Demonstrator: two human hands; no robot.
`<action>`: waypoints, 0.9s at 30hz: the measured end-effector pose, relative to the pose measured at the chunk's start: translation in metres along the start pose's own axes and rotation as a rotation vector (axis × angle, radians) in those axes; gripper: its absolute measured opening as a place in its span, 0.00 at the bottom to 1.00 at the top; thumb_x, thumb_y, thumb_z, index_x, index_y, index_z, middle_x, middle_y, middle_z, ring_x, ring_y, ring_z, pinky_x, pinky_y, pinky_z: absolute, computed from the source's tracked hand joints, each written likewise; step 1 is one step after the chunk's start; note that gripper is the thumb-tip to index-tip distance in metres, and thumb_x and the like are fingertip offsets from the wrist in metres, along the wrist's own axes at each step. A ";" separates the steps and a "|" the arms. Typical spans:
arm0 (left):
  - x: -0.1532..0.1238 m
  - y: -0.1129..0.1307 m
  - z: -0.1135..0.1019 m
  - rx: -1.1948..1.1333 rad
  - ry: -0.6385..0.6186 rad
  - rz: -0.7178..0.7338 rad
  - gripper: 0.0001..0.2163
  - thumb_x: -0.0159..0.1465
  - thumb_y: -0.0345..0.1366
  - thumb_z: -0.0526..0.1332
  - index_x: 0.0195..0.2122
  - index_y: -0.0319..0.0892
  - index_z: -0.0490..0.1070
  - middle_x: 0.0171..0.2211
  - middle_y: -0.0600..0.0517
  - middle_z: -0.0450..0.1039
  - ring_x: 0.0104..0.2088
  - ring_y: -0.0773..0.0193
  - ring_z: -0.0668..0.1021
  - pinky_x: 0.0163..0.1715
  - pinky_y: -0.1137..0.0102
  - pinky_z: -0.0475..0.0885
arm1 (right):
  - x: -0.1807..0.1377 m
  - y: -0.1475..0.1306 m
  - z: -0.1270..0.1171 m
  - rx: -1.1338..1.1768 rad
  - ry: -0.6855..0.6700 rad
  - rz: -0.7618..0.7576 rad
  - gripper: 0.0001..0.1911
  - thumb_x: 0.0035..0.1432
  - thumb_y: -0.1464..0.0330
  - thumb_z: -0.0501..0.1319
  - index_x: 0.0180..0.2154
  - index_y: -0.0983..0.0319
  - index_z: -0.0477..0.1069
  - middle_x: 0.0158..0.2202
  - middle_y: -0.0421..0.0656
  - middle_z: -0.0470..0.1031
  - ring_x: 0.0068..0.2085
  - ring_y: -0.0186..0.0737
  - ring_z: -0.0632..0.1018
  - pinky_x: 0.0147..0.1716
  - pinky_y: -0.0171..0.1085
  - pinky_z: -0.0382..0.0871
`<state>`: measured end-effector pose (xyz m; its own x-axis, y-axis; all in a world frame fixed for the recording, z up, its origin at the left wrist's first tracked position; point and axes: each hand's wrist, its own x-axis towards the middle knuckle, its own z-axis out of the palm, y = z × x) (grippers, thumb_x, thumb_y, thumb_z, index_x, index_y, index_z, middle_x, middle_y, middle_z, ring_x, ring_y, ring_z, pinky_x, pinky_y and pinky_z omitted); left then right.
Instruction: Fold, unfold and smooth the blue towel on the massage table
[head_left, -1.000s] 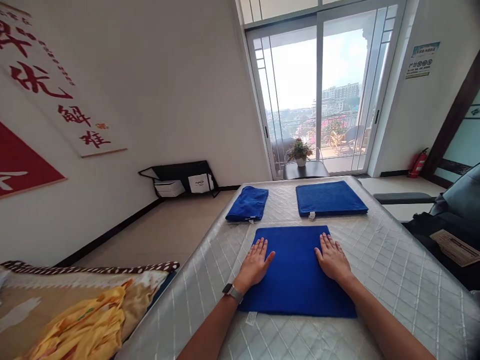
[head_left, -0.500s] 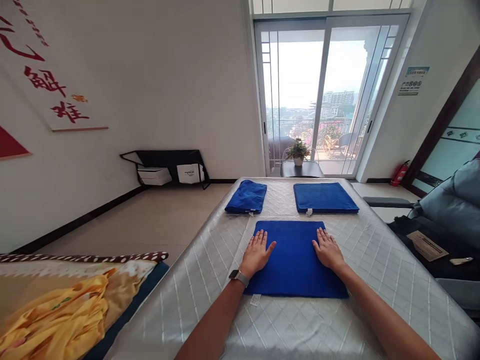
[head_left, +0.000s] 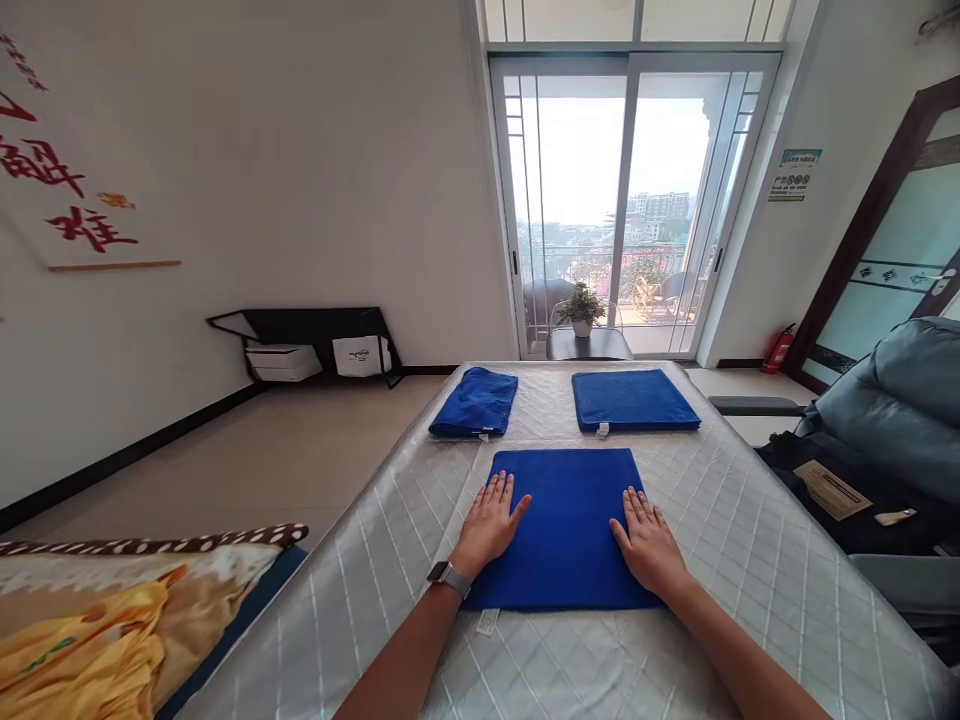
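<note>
A blue towel point(head_left: 562, 540) lies flat and smooth in front of me on a quilted silver-white mattress point(head_left: 360, 590). My left hand point(head_left: 491, 522) rests palm down on its left edge, fingers stretched out. Palm down on the right edge lies my right hand point(head_left: 646, 540), its fingers also extended and the thumb apart. A small white tag point(head_left: 487, 622) sticks out at the near left corner of the towel. Farther back are a folded blue towel point(head_left: 476, 402) on the left, somewhat rumpled, and a neatly folded blue towel point(head_left: 636, 400) on the right.
At the lower left is a bed with yellow cloth point(head_left: 90, 640). A black rack point(head_left: 315, 330) with white boxes stands along the wall. Beyond the mattress, a potted plant point(head_left: 582, 308) sits on a chair before a sliding glass door. A grey-blue armchair point(head_left: 892, 410) is at right.
Both hands have slid a little toward me along the edges of the towel. My view has turned slightly to the right. The two folded towels stay where they were.
</note>
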<state>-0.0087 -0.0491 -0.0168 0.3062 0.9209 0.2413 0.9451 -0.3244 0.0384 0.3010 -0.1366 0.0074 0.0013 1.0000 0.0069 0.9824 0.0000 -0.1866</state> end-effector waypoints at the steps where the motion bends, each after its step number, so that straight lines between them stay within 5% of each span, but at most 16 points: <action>1: 0.000 -0.001 0.001 0.002 0.008 0.009 0.38 0.73 0.57 0.36 0.71 0.31 0.54 0.71 0.36 0.53 0.71 0.49 0.58 0.69 0.52 0.56 | -0.001 0.000 -0.001 0.002 -0.006 0.004 0.39 0.71 0.52 0.38 0.73 0.69 0.44 0.75 0.49 0.41 0.74 0.45 0.43 0.71 0.48 0.38; 12: 0.000 -0.008 0.009 0.007 0.002 0.013 0.37 0.73 0.57 0.37 0.71 0.34 0.53 0.71 0.36 0.52 0.71 0.50 0.58 0.69 0.52 0.56 | -0.002 -0.003 -0.006 0.055 -0.037 0.036 0.39 0.71 0.52 0.38 0.73 0.68 0.43 0.75 0.46 0.40 0.74 0.46 0.42 0.71 0.50 0.35; 19: 0.008 -0.011 -0.005 0.014 -0.017 -0.136 0.36 0.74 0.54 0.37 0.69 0.28 0.56 0.69 0.31 0.55 0.70 0.45 0.59 0.68 0.51 0.58 | -0.004 -0.004 -0.011 0.106 -0.043 0.034 0.38 0.71 0.53 0.39 0.73 0.68 0.43 0.75 0.48 0.39 0.74 0.47 0.42 0.71 0.51 0.34; 22: 0.004 0.027 -0.021 -0.093 -0.045 0.040 0.31 0.75 0.49 0.35 0.72 0.35 0.53 0.70 0.37 0.55 0.71 0.53 0.59 0.67 0.55 0.60 | -0.004 -0.005 -0.013 0.109 -0.044 0.033 0.38 0.71 0.53 0.40 0.73 0.69 0.44 0.75 0.49 0.39 0.74 0.48 0.41 0.71 0.51 0.34; 27: -0.015 0.134 -0.038 -0.248 -0.123 0.435 0.30 0.75 0.51 0.39 0.74 0.42 0.46 0.73 0.45 0.50 0.72 0.59 0.56 0.69 0.59 0.59 | -0.004 -0.003 -0.010 0.036 -0.045 0.006 0.36 0.71 0.57 0.41 0.72 0.70 0.45 0.75 0.50 0.39 0.74 0.49 0.43 0.71 0.53 0.37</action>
<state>0.1086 -0.1149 0.0215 0.6902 0.7031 0.1709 0.6764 -0.7109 0.1927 0.2995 -0.1408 0.0180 -0.0023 0.9993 -0.0384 0.9751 -0.0063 -0.2218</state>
